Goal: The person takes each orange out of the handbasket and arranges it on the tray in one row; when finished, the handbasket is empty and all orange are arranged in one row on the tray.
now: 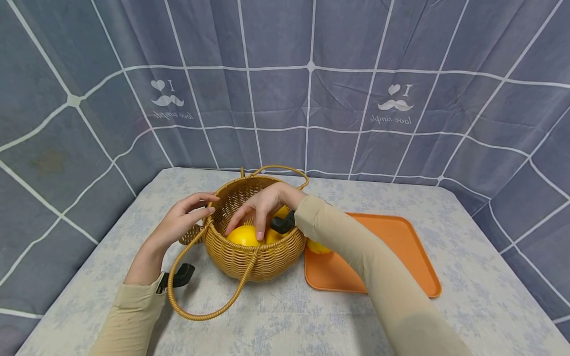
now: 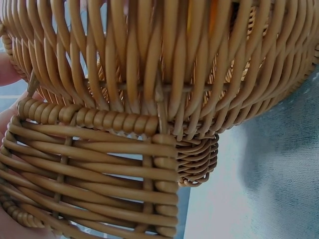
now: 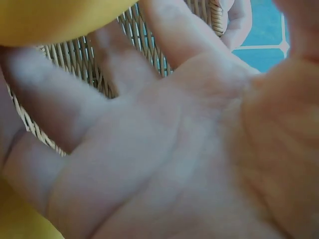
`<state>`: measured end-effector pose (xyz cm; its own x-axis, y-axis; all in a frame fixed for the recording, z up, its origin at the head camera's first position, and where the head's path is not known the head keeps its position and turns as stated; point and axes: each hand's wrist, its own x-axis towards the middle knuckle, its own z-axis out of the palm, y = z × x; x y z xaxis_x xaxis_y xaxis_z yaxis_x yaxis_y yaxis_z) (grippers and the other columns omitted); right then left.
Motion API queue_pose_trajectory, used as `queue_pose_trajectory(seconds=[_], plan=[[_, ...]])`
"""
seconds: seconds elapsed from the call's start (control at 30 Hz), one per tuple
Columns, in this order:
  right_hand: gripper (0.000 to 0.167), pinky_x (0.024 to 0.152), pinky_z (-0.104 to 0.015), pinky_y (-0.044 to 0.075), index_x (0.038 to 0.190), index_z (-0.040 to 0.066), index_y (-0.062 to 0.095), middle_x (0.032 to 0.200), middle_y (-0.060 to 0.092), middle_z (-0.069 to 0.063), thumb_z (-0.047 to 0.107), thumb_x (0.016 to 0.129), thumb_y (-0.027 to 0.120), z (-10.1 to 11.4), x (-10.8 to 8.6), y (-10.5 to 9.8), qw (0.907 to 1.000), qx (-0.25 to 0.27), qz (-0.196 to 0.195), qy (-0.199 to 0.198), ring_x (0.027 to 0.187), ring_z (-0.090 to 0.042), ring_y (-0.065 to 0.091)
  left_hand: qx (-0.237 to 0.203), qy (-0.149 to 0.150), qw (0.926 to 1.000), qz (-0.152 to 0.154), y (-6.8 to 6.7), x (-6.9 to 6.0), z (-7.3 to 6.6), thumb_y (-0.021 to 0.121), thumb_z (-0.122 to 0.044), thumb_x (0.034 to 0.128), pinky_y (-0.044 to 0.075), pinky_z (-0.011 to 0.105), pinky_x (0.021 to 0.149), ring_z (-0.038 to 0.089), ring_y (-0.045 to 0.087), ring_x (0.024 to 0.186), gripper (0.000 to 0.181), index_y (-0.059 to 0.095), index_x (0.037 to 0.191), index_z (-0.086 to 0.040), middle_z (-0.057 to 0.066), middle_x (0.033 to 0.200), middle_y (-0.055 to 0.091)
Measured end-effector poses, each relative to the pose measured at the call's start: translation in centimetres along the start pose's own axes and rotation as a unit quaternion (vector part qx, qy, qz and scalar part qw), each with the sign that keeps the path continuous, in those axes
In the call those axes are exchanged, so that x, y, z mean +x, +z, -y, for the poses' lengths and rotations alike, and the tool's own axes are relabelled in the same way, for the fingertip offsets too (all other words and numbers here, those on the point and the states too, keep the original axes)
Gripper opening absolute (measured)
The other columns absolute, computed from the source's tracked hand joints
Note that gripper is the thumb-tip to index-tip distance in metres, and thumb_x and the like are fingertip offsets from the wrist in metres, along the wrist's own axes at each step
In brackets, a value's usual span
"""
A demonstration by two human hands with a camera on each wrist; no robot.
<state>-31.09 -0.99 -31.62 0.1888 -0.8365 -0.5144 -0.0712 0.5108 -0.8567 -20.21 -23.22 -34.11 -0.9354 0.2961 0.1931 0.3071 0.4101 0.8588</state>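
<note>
A round wicker basket (image 1: 254, 257) stands upright, with several yellow fruits inside. My left hand (image 1: 178, 222) grips its left rim, fingertips over the edge; the left wrist view shows the woven side of the basket (image 2: 144, 59) close up, with parts of fingers at the left edge. Inside the basket, my right hand (image 1: 262, 210) has its fingers and thumb around a yellow fruit (image 1: 242, 236). That fruit (image 3: 60, 20) fills the top left of the right wrist view, beside the palm of my right hand (image 3: 164, 129). The fruit's underside is hidden.
An orange tray (image 1: 396, 237) lies right of the basket, partly under my right sleeve. Another yellow fruit (image 1: 318, 247) is at its left edge. One basket handle (image 1: 200, 316) droops toward the front left; the other handle (image 1: 282, 168) arches at the back. A grid-patterned curtain (image 1: 285, 99) hangs behind.
</note>
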Motion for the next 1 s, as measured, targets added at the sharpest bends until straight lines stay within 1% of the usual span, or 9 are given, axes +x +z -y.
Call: queue_pose_trajectory(seconds=[0.07,0.13,0.23,0.4,0.6,0.7,0.87,1.0], plan=[[0.079,0.087,-0.039,0.047,0.147,0.003,0.028,0.145,0.035,-0.003,-0.014,0.078,0.062,0.0,0.02,0.0,1.0,-0.003,0.002,-0.003,0.106,-0.023,0.054,0.001,-0.001,1.0,-0.001,0.01,0.0,-0.01,0.053,-0.021,0.0969,0.036,0.051,0.092,0.035,0.039,0.125,0.034,0.054,0.126,-0.003,0.015,0.139,0.043],[0.081,0.09,-0.041,0.046,0.148,0.004,0.026,0.145,0.034,-0.004,-0.014,0.078,0.063,0.02,0.01,0.0,1.0,-0.005,0.001,-0.003,0.119,-0.021,0.047,0.002,-0.003,1.0,-0.001,0.0,-0.04,-0.05,0.053,-0.022,0.0969,0.035,0.052,0.092,0.035,0.038,0.126,0.035,0.054,0.126,-0.002,0.014,0.139,0.043],[0.083,0.093,-0.042,0.044,0.149,0.005,0.024,0.147,0.032,-0.004,-0.012,0.078,0.064,0.04,-0.01,-0.03,0.9999,-0.016,0.0,-0.004,0.127,-0.017,0.039,0.003,-0.006,1.0,-0.001,-0.01,-0.08,-0.05,0.053,-0.022,0.097,0.036,0.052,0.091,0.035,0.038,0.126,0.036,0.054,0.126,-0.003,0.014,0.14,0.042],[0.083,0.093,-0.041,0.043,0.148,0.005,0.024,0.147,0.03,-0.004,-0.008,0.077,0.065,-0.01,-0.06,-0.11,0.9996,-0.027,0.001,-0.003,0.126,-0.016,0.038,0.003,-0.005,1.0,-0.001,0.0,-0.01,0.03,0.053,-0.022,0.097,0.037,0.05,0.09,0.035,0.039,0.125,0.036,0.053,0.127,-0.002,0.014,0.14,0.042],[0.08,0.094,-0.037,0.042,0.145,0.003,0.027,0.142,0.033,-0.006,-0.006,0.076,0.066,-0.02,-0.05,-0.18,0.999,-0.04,0.004,-0.017,0.12,-0.017,0.04,0.004,0.0,1.0,0.001,-0.03,0.13,0.07,0.053,-0.021,0.0972,0.037,0.05,0.089,0.035,0.039,0.125,0.036,0.053,0.127,-0.001,0.014,0.141,0.041],[0.077,0.092,-0.036,0.042,0.144,0.004,0.029,0.139,0.035,-0.006,-0.004,0.077,0.066,0.07,-0.14,-0.18,0.9983,-0.054,-0.007,-0.02,0.116,-0.018,0.042,0.005,0.001,1.0,0.001,-0.04,0.14,0.03,0.052,-0.021,0.0973,0.037,0.049,0.089,0.034,0.039,0.125,0.037,0.053,0.128,-0.001,0.014,0.14,0.042],[0.075,0.092,-0.036,0.043,0.142,0.005,0.031,0.136,0.039,-0.006,-0.001,0.077,0.067,0.28,-0.18,-0.17,0.9967,-0.075,-0.02,-0.026,0.113,-0.019,0.045,0.004,-0.008,1.0,0.002,-0.02,-0.02,-0.1,0.052,-0.023,0.0973,0.036,0.049,0.089,0.033,0.04,0.124,0.038,0.052,0.128,-0.001,0.013,0.138,0.044],[0.073,0.096,-0.034,0.04,0.141,0.005,0.033,0.136,0.041,-0.004,0.002,0.077,0.068,0.68,-0.38,-0.3,0.9925,-0.113,-0.028,-0.036,0.117,-0.018,0.044,0.002,-0.008,1.0,0.002,-0.06,0.05,-0.18,0.052,-0.022,0.0973,0.035,0.051,0.091,0.033,0.039,0.125,0.038,0.052,0.129,-0.001,0.014,0.137,0.044]])
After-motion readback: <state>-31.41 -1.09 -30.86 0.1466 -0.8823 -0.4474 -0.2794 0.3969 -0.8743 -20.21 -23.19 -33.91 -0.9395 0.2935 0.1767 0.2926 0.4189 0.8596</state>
